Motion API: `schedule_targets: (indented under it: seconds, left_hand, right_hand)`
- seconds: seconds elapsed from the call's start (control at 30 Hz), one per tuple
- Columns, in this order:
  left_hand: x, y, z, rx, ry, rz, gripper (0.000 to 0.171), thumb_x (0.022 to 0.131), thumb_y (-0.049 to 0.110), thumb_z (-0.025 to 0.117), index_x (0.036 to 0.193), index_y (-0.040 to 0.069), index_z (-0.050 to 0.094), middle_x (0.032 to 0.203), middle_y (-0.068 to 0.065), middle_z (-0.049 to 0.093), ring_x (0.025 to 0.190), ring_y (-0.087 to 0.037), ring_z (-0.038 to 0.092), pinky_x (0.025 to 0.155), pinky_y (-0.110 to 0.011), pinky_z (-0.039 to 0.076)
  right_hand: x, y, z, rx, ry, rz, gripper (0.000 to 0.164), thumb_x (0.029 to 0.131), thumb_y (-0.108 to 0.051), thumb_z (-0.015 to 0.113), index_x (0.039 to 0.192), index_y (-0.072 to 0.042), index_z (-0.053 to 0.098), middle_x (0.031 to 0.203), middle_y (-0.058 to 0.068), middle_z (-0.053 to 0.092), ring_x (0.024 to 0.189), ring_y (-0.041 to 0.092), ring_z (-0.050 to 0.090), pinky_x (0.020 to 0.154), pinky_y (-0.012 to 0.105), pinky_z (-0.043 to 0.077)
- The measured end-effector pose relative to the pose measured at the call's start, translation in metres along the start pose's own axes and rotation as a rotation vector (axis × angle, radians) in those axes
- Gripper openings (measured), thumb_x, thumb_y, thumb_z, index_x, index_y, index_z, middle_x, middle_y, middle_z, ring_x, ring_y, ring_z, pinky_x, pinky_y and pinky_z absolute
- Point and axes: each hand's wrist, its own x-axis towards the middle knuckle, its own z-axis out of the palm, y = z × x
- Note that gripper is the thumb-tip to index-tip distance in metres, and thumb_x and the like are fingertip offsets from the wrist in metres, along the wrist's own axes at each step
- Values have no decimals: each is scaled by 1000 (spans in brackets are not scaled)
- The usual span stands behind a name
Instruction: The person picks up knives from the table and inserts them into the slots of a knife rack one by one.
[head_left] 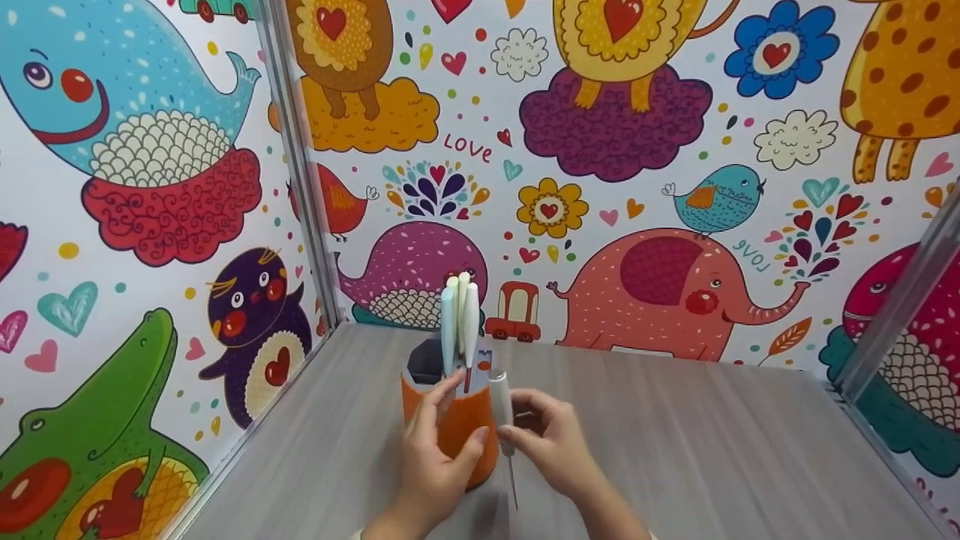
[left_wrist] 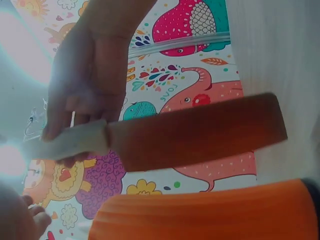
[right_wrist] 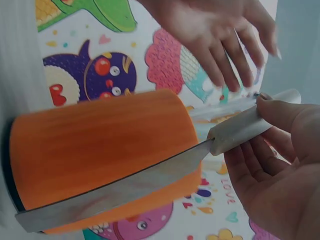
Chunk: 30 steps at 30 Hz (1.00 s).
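A kitchen knife with a broad cleaver-like blade [left_wrist: 200, 132] and a white handle [head_left: 501, 409] is in my right hand [head_left: 555, 439]. Thumb and fingers pinch the handle, and the blade points down beside the orange knife block [right_wrist: 105, 145]. From the head view the blade is seen edge-on as a thin line. My left hand [head_left: 435, 457] is at the near left side of the block, thumb and fingers spread and holding nothing. The right wrist view shows its extended fingers above the block's open end. Several pale-handled utensils [head_left: 448, 330] stand upright in the block.
The block stands on a grey wood-grain table [head_left: 645, 435]. Panels printed with cartoon animals [head_left: 645, 292] rise behind and on both sides, joined by metal corner posts [head_left: 304, 180]. A dark slot opening [head_left: 425, 360] shows at the block's top left.
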Motion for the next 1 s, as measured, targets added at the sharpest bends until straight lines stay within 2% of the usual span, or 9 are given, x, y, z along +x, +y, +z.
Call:
schedule_targets:
  seconds: [0.07,0.13,0.3,0.47,0.6,0.7,0.83,0.93,1.0]
  left_hand:
    - [0,0,3,-63,-47,-43,60,95,9,76,149,15,51,153,-8,61,139,-22,62,116,-39,48]
    - [0,-2,7,-89,-75,-48,59,94,8,76,148,11,52,149,-10,63,134,-23,66,115,-36,51]
    - [-2,-5,11,-85,-130,-68,56,95,11,77,146,4,54,143,-8,66,122,-20,68,110,-30,55]
    - [-3,-7,11,-103,-180,-122,44,101,16,72,141,6,57,135,-8,67,115,-17,66,105,-29,58]
    - [-4,-7,12,-114,-176,-77,34,104,13,67,137,9,60,122,-6,69,97,-12,67,87,-28,62]
    - [-4,-8,13,-113,-170,-43,33,106,11,64,139,6,60,123,-6,70,90,-8,66,78,-26,61]
    - [-3,-7,13,-90,-181,-65,34,109,16,61,139,0,60,127,-6,70,98,-9,67,87,-26,61]
    - [-2,-5,11,-75,-201,-118,35,109,20,60,139,0,60,128,-6,70,109,-13,69,98,-28,61]
    - [-2,-4,10,-67,-208,-158,35,109,21,61,139,2,61,126,-6,70,110,-16,70,98,-30,61]
  right_hand:
    - [-1,1,7,-1,-15,-18,32,97,-13,78,126,-2,71,120,19,76,99,21,76,90,28,64]
    - [-3,1,14,-3,-18,-35,29,97,-11,77,125,-4,72,119,17,76,99,18,75,90,27,64]
    - [-7,1,31,-17,16,-83,25,96,-1,74,121,-4,73,114,15,76,98,13,72,89,26,63]
    - [-8,-1,38,-14,71,-101,24,95,0,75,119,-4,74,112,14,76,99,11,70,88,26,63]
    - [-8,0,39,-28,121,-99,24,96,-6,77,120,-9,75,111,10,75,98,12,71,89,27,64]
    - [-7,1,39,-53,142,-107,24,96,-10,79,119,-11,75,109,7,75,96,13,71,89,28,64]
    - [-6,3,38,-97,147,-125,23,95,-13,81,118,-13,76,106,4,75,95,12,72,88,28,65]
    - [-5,4,36,-120,138,-128,23,95,-16,82,117,-15,76,107,2,75,94,11,73,87,28,65]
    - [-5,5,34,-120,126,-124,25,94,-17,83,118,-17,77,108,2,75,94,11,73,86,28,65]
